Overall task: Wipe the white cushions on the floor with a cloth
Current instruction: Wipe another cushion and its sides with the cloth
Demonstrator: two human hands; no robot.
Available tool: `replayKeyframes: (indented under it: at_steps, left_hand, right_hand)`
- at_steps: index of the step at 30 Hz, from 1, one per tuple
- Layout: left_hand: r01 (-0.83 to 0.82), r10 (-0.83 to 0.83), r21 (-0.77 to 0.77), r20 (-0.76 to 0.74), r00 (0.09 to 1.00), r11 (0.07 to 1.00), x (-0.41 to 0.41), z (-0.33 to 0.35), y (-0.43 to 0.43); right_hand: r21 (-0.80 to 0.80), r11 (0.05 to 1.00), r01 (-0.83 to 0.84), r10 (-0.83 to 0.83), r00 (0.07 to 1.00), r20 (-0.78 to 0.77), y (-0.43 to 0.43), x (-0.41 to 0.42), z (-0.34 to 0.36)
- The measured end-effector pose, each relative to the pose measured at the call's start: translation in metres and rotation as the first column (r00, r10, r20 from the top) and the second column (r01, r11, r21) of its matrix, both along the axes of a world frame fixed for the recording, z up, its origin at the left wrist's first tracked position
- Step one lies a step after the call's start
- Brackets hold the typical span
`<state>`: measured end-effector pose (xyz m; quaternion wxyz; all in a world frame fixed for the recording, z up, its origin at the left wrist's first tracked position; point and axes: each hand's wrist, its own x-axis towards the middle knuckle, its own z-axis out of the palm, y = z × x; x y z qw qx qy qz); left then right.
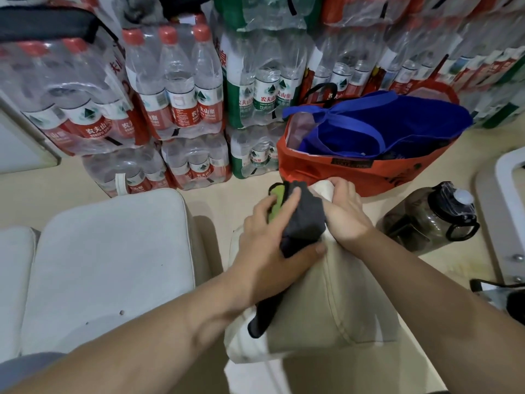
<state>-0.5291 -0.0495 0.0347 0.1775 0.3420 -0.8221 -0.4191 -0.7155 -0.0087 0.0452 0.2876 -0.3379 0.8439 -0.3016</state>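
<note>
A white cushion [335, 302] stands tilted on its edge in the middle of the view. My right hand [345, 214] grips its top corner. My left hand [272, 240] presses a dark grey cloth [305, 220] with a green patch against the cushion's upper left side. A strip of the cloth hangs down below my left wrist. A second white cushion [110, 268] lies flat on the floor to the left, and part of a third [14, 280] shows at the left edge.
Shrink-wrapped packs of water bottles [176, 89] are stacked along the back. An orange bag [355, 172] holding a blue bag [383, 123] stands behind the cushion. A dark water jug [431, 217] lies on the floor at right, near a white frame [508, 194].
</note>
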Motion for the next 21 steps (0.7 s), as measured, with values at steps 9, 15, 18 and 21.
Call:
replayKeyframes:
  at_steps: [9,15,18,21]
  left_hand:
    - [-0.107,0.103,-0.070,-0.066,0.993,0.992,-0.006,-0.029,-0.019]
    - [-0.382,0.311,0.144,0.358,0.880,0.913,0.029,-0.073,-0.044]
    - [-0.265,0.252,0.041,0.190,0.949,0.963,0.019,-0.043,-0.018]
    - [0.028,-0.034,-0.070,-0.092,0.995,0.997,0.004,0.000,0.016]
  right_hand:
    - [-0.005,1.000,0.016,-0.016,1.000,-0.003,0.000,-0.003,0.001]
    - [0.032,0.989,0.141,-0.140,0.990,-0.028,0.008,-0.022,-0.003]
    - [0.025,0.988,0.156,-0.156,0.988,-0.001,0.006,-0.021,-0.004]
    - [0.006,0.990,0.143,-0.143,0.990,0.016,-0.001,-0.014,-0.001]
